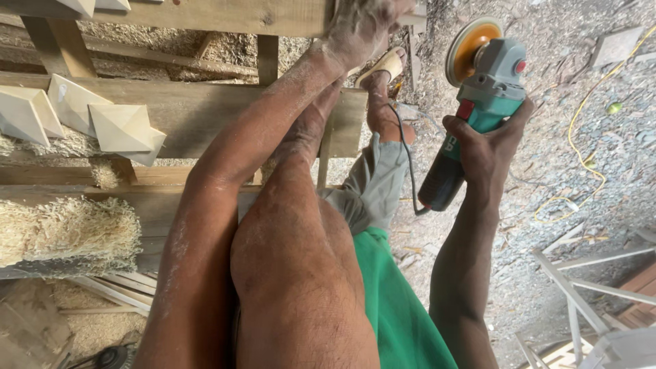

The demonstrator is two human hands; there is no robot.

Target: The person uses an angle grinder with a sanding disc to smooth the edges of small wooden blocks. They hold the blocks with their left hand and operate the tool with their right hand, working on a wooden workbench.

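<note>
My right hand grips a green and grey angle grinder by its body, held in the air over the dusty ground; its orange sanding disc faces up and left. A black cord hangs from its base. My left hand, coated in sawdust, rests on a wooden plank at the top of the view. My bare knee and green shorts fill the lower middle, and one foot in a sandal stands beyond the plank frame.
Carved pale pyramid-shaped wooden blocks sit on a plank at left. A heap of wood shavings lies below them. A yellow cable snakes over the ground at right. Thin white slats lie at lower right.
</note>
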